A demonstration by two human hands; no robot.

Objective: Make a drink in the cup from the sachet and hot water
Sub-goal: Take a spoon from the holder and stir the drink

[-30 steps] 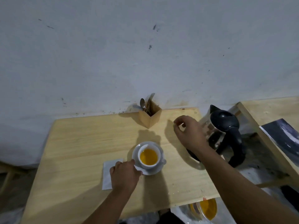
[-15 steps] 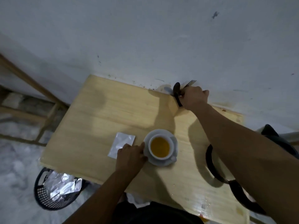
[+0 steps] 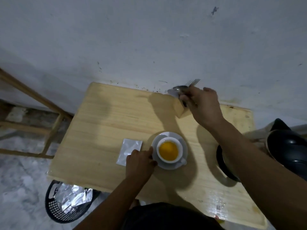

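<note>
head view: only view; looks down on my two bare arms over a wooden table (image 3: 103,130) set against a grey-white wall (image 3: 132,39)
cup (image 3: 169,151): white, upright on a white saucer (image 3: 183,143), near the table's middle; filled with orange-yellow liquid; its handle points toward the near right
sachet (image 3: 128,149): silver, flat on the table just left of the saucer; long axis runs from far to near, tilted a little to the left at the near end; its near right corner is hidden under my left hand
left hand (image 3: 140,163): knuckles up, fingers curled; fingertips touching the saucer's left rim; resting over the sachet's corner; can't tell if it pinches anything
right hand (image 3: 201,104): reached to the far edge by the wall, over the wooden cutlery holder (image 3: 181,111); fingers closed round a spoon (image 3: 180,88); spoon bowl points left and away toward the wall, handle runs back into my fist
fork (image 3: 193,82): tines stick up past my fingers, pointing at the wall; can't tell if I grip it too
kettle (image 3: 285,146): black, at the table's right edge, partly behind my right forearm
basket (image 3: 54,208): black mesh, on the floor below the table's near left corner; crumpled silver wrappers (image 3: 73,198) inside
</note>
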